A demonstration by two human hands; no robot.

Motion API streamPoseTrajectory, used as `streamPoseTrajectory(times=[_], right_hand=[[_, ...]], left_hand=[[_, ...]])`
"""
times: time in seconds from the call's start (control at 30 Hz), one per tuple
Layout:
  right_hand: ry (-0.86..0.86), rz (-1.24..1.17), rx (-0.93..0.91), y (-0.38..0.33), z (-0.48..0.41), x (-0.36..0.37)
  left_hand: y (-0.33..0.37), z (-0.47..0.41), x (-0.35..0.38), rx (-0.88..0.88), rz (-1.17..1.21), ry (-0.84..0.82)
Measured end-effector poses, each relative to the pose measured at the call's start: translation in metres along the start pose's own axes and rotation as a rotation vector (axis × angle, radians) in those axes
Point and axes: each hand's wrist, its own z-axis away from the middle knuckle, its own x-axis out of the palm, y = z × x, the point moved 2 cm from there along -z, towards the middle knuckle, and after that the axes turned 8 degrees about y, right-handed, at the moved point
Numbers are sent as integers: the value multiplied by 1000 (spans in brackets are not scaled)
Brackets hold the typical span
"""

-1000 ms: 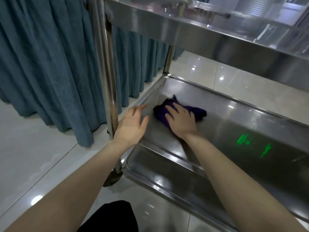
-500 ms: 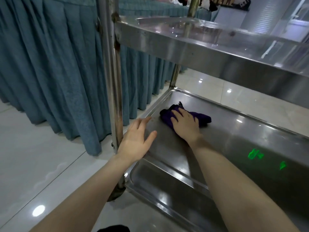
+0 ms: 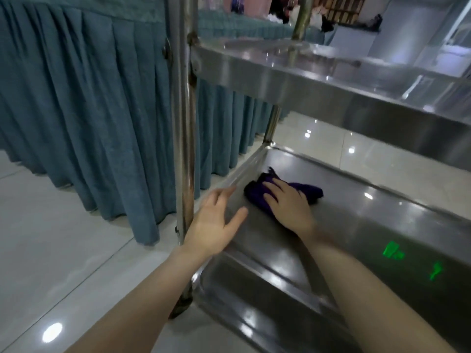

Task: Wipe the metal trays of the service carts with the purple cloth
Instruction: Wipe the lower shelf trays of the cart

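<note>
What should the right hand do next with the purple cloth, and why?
Probably slide the purple cloth to the right along the lower tray. The right hand presses flat on it near the tray's far left corner, and most of the tray lies bare to its right. The left hand is open near the rim.

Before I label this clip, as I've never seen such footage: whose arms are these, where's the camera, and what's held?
No machine: a person wears a camera on the head, looking down at their own bare arms. One view only. The right hand presses a purple cloth flat on the cart's lower tray. The left hand is open, fingers spread, near the tray's rim by the post, holding nothing. An upper tray sits above; blue drapes hang at left.
</note>
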Motion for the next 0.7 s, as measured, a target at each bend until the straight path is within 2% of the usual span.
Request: streamPoseTrajectory(times=[0.07, 0.1, 0.3, 0.43, 0.5, 0.63, 0.7], right_hand=[[26, 13, 106, 1, -33, 6], [37, 7, 103, -5, -39, 10], [-41, -126, -419, -61, 48, 8], [-68, -226, -510, -59, 80, 0], [-40, -189, -442, -48, 51, 2], [26, -11, -37, -19, -42, 15], [31, 0, 45, -22, -60, 25]], left_hand=[[-1, -1, 2, 19, -8, 24], [-2, -1, 3, 21, 0, 32], [4, -2, -1, 0, 51, 38], [5, 1, -4, -2, 69, 18], [5, 0, -3, 4, 53, 3], [-2, 0, 2, 7, 58, 12], [-2, 0, 3, 3, 55, 18]])
